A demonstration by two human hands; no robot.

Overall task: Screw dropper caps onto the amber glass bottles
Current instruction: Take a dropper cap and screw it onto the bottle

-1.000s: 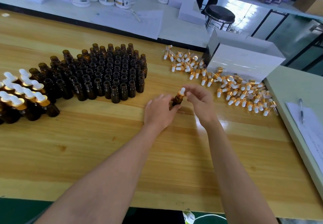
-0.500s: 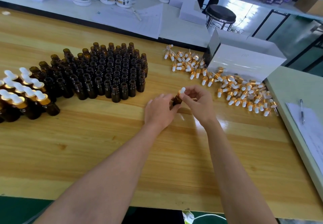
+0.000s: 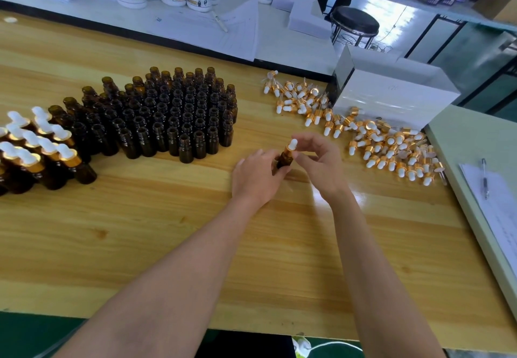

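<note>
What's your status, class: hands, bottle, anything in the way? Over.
Left hand grips amber bottle. Right hand curled at its dropper cap, grip unclear. Nothing blocking the hands.

The right hand (image 3: 321,162) is letting go of the dropper cap (image 3: 292,145). Half a second ago its fingertips were closing tight on the gold collar. Now the fingers (image 3: 312,139) are lifting and spreading into a loose arch above the white bulb, and a gap is opening between them and the cap. The thumb (image 3: 303,159) is drawing back to just beside the collar; whether it is touching cannot be told. More of the cap and of the neck of the amber bottle (image 3: 283,161) is showing. The hand is coming back to much the same open curve it had a second ago.
</note>
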